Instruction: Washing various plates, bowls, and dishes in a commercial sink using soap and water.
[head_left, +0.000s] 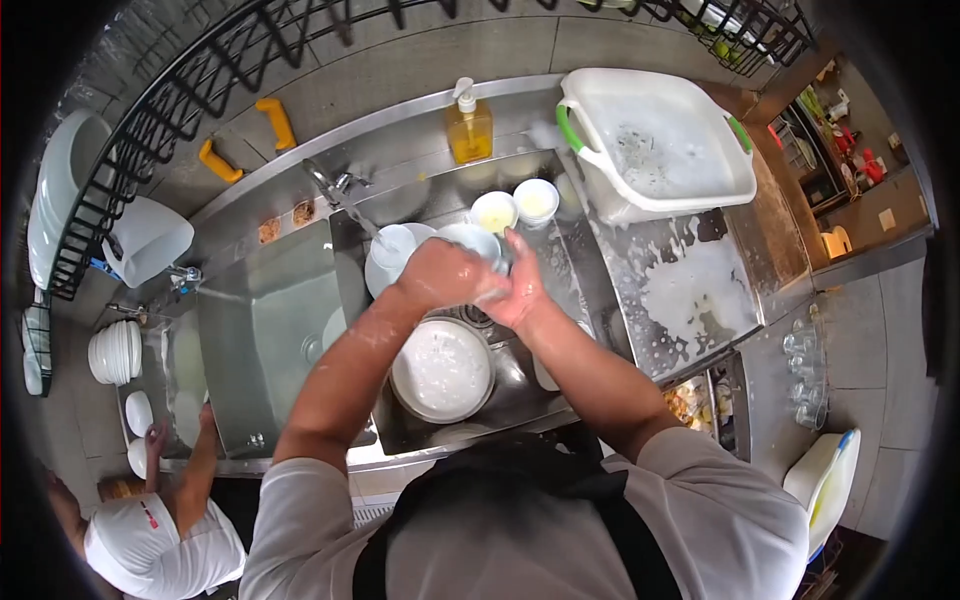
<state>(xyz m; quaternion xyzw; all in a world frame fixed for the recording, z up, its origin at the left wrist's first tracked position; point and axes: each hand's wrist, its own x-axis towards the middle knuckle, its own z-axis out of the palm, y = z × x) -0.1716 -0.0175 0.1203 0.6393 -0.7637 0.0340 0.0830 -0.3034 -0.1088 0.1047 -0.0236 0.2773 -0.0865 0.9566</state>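
Note:
My left hand (451, 274) and my right hand (521, 283) meet above the middle sink basin (517, 367), wet and with suds on the skin. The left fingers are hidden, and whether anything lies between the hands cannot be made out. Just beyond them is a white bowl (474, 238), partly covered by the left hand. Water from the tap (324, 180) runs into a white cup (393, 246) at its left. Two small white bowls with yellowish contents, one left (494, 212) and one right (536, 201), stand behind. Nearer me sits a stack of soapy white plates (442, 369).
A white tub with green handles (660, 199) holds sudsy water on the foamy drainboard (694, 300). A soap pump bottle (470, 131) stands at the back. Left is a water-filled basin (262, 315); a co-worker (161, 540) reaches into the sink beyond. A wire rack (202, 71) hangs overhead.

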